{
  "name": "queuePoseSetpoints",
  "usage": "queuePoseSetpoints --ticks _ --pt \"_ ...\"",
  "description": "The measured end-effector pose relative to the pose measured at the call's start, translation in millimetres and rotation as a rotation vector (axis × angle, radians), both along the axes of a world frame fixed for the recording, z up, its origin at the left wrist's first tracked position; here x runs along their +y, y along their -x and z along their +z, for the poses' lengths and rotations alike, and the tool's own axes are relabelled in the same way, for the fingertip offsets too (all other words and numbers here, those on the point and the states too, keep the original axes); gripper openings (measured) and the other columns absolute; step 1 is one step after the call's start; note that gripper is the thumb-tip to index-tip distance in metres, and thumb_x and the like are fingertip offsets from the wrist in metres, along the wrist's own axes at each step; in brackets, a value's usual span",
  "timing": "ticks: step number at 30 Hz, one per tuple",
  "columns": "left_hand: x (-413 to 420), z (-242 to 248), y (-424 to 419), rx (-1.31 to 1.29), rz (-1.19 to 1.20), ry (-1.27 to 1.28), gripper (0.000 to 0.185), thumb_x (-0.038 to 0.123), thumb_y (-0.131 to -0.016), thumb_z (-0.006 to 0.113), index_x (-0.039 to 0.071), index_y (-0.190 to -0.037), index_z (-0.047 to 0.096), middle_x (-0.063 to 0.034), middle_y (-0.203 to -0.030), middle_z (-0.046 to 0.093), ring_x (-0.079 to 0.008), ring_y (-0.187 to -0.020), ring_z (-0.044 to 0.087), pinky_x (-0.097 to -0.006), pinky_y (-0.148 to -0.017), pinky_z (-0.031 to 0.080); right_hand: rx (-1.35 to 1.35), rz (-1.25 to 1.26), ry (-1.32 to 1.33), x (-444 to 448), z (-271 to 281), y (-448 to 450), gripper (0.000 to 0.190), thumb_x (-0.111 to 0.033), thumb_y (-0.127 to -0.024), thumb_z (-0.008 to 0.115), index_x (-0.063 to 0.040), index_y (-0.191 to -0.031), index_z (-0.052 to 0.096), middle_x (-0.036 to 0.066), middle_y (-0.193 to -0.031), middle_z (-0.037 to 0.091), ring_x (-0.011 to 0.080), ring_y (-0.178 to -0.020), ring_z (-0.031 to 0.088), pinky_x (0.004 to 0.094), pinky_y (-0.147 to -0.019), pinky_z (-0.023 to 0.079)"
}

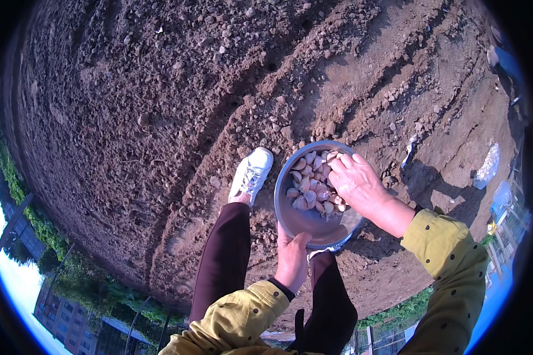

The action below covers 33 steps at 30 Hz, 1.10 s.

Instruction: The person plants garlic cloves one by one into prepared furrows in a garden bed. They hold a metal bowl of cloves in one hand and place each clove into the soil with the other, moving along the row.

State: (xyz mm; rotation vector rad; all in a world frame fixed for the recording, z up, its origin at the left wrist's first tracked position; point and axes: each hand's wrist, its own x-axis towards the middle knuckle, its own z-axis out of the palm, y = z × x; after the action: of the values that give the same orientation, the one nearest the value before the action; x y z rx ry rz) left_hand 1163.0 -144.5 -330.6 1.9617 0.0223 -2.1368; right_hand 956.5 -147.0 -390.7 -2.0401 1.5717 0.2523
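A round metal bowl (280, 208) is tilted in front of my body, with a heap of garlic cloves (310, 195) towards its far side. My left hand (292, 257) grips the near rim, its thumb over the edge and the fingers out of sight beneath. Inside the bowl, at the right of the heap, my right hand (355, 184) touches the cloves with bent fingers. Whether it pinches one cannot be seen, since the fingertips are hidden among the cloves.
Tilled soil (129, 133) with furrows spreads all around. My white shoe (252, 175) stands left of the bowl. A crumpled white scrap (409, 151) and a pale plastic bag (488, 168) lie to the right. Fencing (502, 248) and green plants (399, 310) edge the plot.
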Motion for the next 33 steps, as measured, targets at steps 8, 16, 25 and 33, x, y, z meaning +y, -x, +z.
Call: queuePoseSetpoints --ticks 8,16,25,33 --pt "-22 8 9 -0.026 0.075 -0.052 0.036 -0.008 -0.085 0.051 0.007 -0.117 0.051 -0.0096 -0.11 0.062 -0.021 -0.095 0.065 -0.0373 -0.081 0.056 -0.249 -0.108 0.13 -25 11 17 0.013 -0.009 -0.082 0.056 -0.007 -0.095 0.058 0.007 -0.093 0.057 0.0238 -0.096 0.058 0.0357 -0.085 0.051" --pt "-38 12 15 -0.026 0.131 -0.064 0.035 -0.008 -0.085 0.053 0.008 -0.116 0.051 -0.0091 -0.109 0.062 -0.0203 -0.095 0.064 -0.0364 -0.082 0.055 -0.479 -0.248 0.004 -60 24 34 0.02 -0.005 -0.078 0.065 -0.005 -0.097 0.062 0.01 -0.092 0.062 0.0295 -0.093 0.062 0.0384 -0.081 0.054" --pt "-49 9 15 -0.082 0.12 -0.016 0.039 -0.009 -0.084 0.054 0.008 -0.118 0.049 -0.0085 -0.112 0.061 -0.0209 -0.099 0.062 -0.038 -0.085 0.054 -1.029 -1.325 -0.249 -154 -20 75 0.022 -0.014 -0.096 0.064 -0.002 -0.112 0.056 0.006 -0.097 0.064 0.0124 -0.083 0.067 0.026 -0.065 0.058" --pt "-64 12 20 -0.073 0.187 -0.1 0.042 -0.009 -0.083 0.054 0.008 -0.121 0.049 -0.0091 -0.112 0.062 -0.0206 -0.1 0.063 -0.0368 -0.085 0.054 -0.48 -1.236 0.099 -212 -178 127 0.017 -0.01 -0.088 0.069 0.0 -0.101 0.067 0.013 -0.083 0.071 0.0164 -0.073 0.069 0.0301 -0.064 0.055"
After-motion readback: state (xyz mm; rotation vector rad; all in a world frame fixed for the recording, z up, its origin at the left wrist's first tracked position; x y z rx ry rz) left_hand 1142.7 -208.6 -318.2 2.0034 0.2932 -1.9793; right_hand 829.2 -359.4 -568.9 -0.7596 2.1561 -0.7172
